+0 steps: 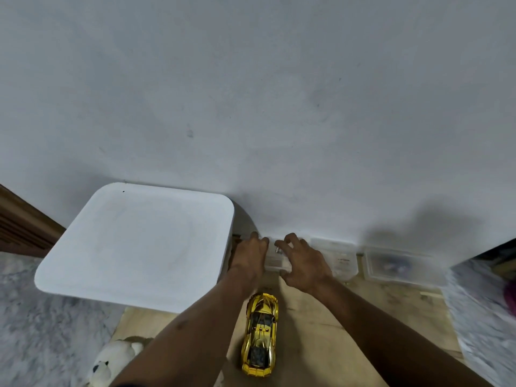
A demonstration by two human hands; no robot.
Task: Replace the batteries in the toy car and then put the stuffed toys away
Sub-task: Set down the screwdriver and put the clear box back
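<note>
Glossy, mirror-like gold finish on the toy car, sitting on smooth pale wood flooring. Matt white plastic bin lid (faintly scuffed). Clear plastic boxes by the matt wall; fluffy stuffed toy.

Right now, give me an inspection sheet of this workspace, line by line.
Surface: wooden floor, bare in the middle, pale rugs at both sides.
Job's things: gold toy car upright on the floor between the forearms; white stuffed toy lying at lower left.
Clutter: small clear box under both hands; two more clear boxes along the wall; white square lid or tub at left.
Hands: left hand and right hand rest on the small box, fingers curled over it; grip unclear.
Cables: nothing seen.
Surroundings: plain white wall; wooden frame at far left.
</note>
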